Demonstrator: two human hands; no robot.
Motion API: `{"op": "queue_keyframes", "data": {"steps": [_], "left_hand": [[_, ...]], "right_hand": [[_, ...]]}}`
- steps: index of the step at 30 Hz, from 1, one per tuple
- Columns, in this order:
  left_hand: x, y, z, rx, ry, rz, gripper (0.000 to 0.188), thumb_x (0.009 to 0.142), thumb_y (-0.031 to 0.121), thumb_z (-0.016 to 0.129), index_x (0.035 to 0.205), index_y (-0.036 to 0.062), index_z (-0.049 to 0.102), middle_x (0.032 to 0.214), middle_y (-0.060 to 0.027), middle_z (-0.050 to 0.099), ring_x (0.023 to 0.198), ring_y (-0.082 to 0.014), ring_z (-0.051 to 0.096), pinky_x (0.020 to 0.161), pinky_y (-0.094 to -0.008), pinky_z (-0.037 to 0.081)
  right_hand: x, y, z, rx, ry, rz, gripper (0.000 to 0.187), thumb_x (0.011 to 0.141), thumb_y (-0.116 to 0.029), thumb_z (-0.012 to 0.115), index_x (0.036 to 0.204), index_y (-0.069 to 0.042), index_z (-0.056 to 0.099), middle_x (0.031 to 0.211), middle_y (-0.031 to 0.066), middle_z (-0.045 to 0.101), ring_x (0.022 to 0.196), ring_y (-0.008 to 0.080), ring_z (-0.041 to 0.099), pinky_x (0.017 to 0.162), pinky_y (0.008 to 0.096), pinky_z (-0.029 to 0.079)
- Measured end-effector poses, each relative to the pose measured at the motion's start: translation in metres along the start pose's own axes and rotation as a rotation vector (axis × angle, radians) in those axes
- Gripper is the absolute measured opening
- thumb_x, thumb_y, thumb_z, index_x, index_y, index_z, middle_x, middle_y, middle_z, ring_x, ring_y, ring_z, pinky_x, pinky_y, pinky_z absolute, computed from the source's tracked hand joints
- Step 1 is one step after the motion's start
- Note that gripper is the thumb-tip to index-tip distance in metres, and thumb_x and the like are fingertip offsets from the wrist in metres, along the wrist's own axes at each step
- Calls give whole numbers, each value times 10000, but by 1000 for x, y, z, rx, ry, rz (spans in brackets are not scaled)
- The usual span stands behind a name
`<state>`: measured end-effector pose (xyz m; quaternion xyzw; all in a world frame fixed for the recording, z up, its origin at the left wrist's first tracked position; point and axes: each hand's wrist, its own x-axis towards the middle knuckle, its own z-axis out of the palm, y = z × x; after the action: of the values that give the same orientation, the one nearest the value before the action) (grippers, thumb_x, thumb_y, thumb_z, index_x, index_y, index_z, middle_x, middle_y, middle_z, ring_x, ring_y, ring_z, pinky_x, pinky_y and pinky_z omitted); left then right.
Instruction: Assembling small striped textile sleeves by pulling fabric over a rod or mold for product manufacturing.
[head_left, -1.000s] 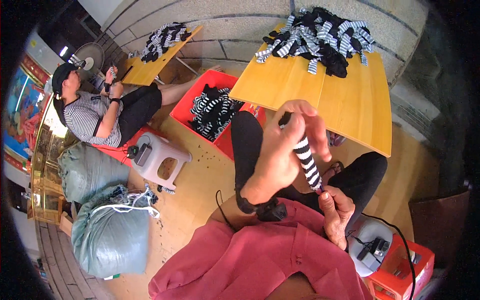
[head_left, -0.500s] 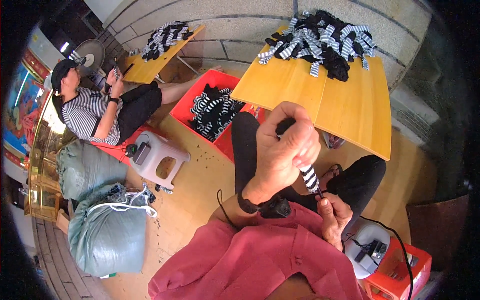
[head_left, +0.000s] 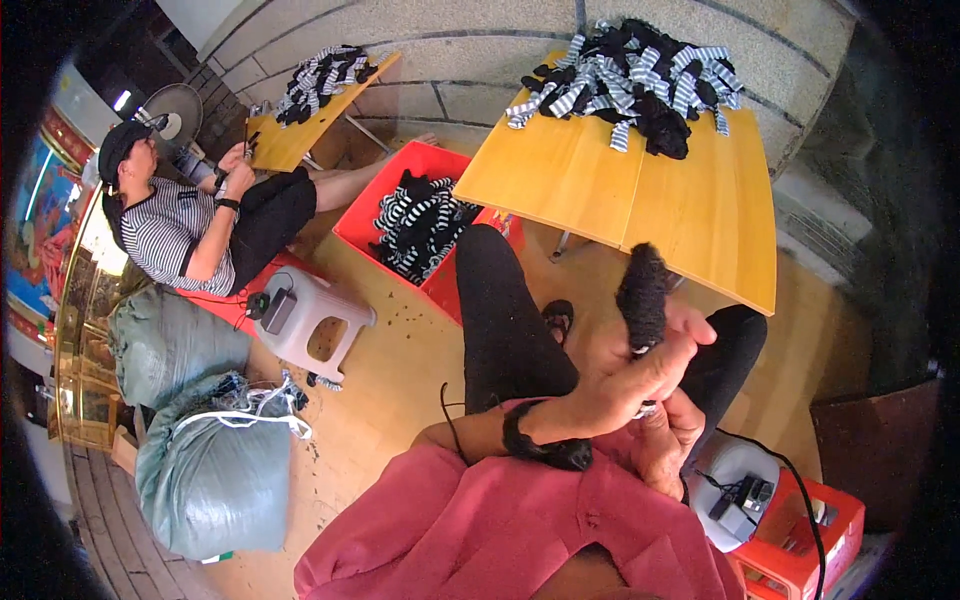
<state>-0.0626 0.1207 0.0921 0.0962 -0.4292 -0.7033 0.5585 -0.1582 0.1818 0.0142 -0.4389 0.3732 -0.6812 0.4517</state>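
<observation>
My left hand (head_left: 610, 385) is closed around a small knitted tube, whose dark, fuzzy black end (head_left: 642, 290) stands up above my fingers. A little white shows below the black part and again under the hand; a half second ago black and white stripes were visible on it. Just below, my right hand (head_left: 672, 440) is closed at the lower end of the tube, almost touching the left hand. The slim dark rod seen earlier in the right hand is now hidden.
A wooden table (head_left: 700, 215) ahead bears a heap of striped and black knitted pieces (head_left: 650, 85). Left of it stands a red bin (head_left: 365, 215) with more. A person (head_left: 190, 215) sits at another table (head_left: 290, 140). Stools (head_left: 315, 315), sacks (head_left: 215, 480) and a red crate (head_left: 810, 530) stand around.
My left hand has moved down and right to meet my right hand, turning so the black end of the knitted tube shows above it. The rod has gone out of sight.
</observation>
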Motion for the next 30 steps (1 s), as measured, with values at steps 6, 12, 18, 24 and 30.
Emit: {"op": "queue_keyframes", "data": {"steps": [6,12,18,24,30], "left_hand": [[10,4,-21,-48,-32,-19,254,924,222,485,1020,-12,472,573,-9,417,453,-81,366,442,-240,308],[27,25,-25,-81,28,94,277,937,317,435,1015,53,457,708,-60,492,593,-171,511,556,-314,438],[29,27,-24,-142,67,50,154,927,214,473,972,67,475,602,-27,440,431,-139,431,411,-284,392],[14,-9,-14,-69,29,-124,123,915,130,500,944,11,486,510,30,342,397,-54,292,384,-218,253],[16,-11,-19,-133,23,-174,191,902,152,535,1009,11,464,602,20,425,444,-32,353,405,-184,284]], "right_hand": [[11,-4,-1,-52,-60,113,185,870,-162,583,870,21,612,630,-26,518,492,30,362,438,190,242],[7,-4,-8,-131,-65,111,146,882,-122,558,881,13,615,616,-19,501,508,41,373,463,190,283],[8,-3,-9,-367,-18,24,156,878,-120,563,874,27,615,590,-10,497,514,55,409,465,206,313],[15,-1,-16,-206,-59,74,167,872,-138,574,859,24,608,606,-17,507,509,56,412,456,204,314],[22,-10,-10,188,-96,351,160,883,-148,558,862,5,600,630,-23,507,505,38,373,447,183,258]]}}
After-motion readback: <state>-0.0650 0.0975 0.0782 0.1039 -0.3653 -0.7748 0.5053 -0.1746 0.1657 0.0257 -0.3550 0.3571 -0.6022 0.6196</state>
